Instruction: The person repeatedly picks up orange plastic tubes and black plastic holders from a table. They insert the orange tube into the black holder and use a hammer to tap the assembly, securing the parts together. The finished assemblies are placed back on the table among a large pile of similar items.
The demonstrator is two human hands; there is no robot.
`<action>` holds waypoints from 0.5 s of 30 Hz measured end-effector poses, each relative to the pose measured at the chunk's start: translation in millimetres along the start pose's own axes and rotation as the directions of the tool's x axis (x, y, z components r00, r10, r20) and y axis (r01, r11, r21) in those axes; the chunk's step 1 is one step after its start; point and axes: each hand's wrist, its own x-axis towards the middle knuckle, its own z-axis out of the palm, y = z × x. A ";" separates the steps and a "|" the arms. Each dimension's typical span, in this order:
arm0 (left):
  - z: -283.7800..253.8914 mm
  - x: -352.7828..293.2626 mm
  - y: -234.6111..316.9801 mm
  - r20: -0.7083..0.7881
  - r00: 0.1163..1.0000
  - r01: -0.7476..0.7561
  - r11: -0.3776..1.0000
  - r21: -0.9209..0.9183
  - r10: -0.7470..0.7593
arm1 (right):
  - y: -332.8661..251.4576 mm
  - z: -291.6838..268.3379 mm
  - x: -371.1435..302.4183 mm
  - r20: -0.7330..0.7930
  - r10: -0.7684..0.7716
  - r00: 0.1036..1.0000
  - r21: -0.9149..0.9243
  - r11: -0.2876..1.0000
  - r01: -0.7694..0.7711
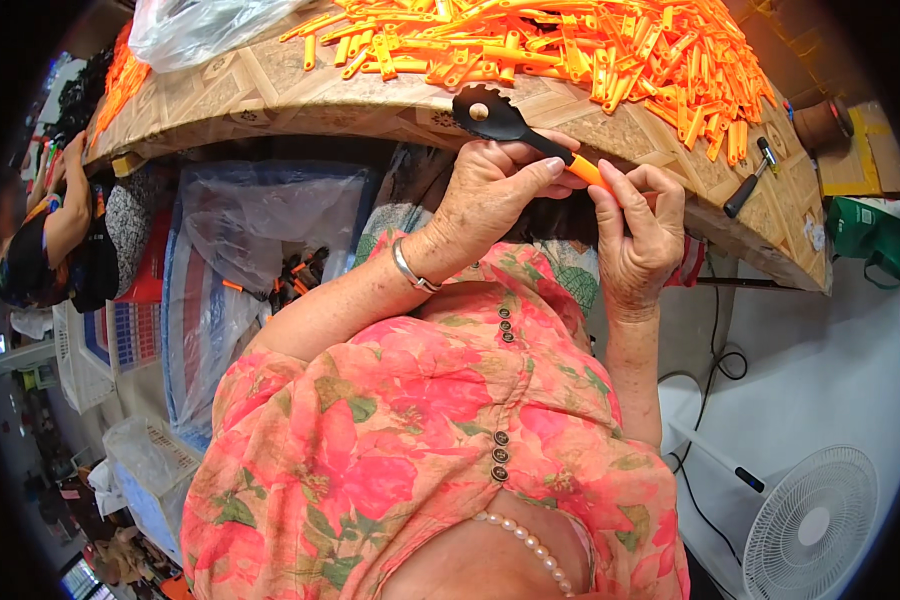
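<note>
My left hand (490, 190), with a metal bangle at its wrist, grips the neck of a black pasta server (508, 124) just in front of the table edge. The server's toothed head, with a round hole in it, points to the upper left. An orange handle (587, 171) sits at the lower end of the black neck. The thumb and fingers of my right hand (638, 225) are closed on this handle. The exact joint between the two parts is partly covered by my fingers.
Many orange handles (690, 85) are heaped on the patterned table (260, 95). A clear plastic bag (195, 35) lies left, a small hammer (748, 185) right. Below left, a plastic-lined sack (240, 215) holds black and orange pieces. A fan (815, 525) stands lower right. Another person's arm (65, 215) shows far left.
</note>
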 end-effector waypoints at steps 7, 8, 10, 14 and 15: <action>0.3 0.4 -1.6 0.002 1.000 -0.004 0.999 0.047 0.004 | 3.0 5.1 -9.8 -0.010 0.010 1.000 0.002 1.000 -0.010; -0.2 0.4 -1.9 0.002 1.000 -0.001 0.998 0.059 0.001 | 2.5 6.3 -10.8 -0.019 0.006 1.000 0.001 1.000 -0.006; -0.7 0.5 -2.5 0.006 1.000 -0.016 0.997 0.082 0.016 | 1.9 6.1 -11.1 -0.010 0.033 0.999 -0.001 0.999 -0.033; -0.1 -0.3 -2.6 0.017 0.999 -0.030 0.997 0.076 0.029 | 1.8 5.4 -10.6 -0.016 0.051 0.999 0.015 0.999 -0.051; -0.5 -0.2 -2.6 0.023 0.999 -0.035 0.995 0.090 0.033 | 2.2 4.9 -10.6 -0.007 0.050 0.999 0.016 0.999 -0.050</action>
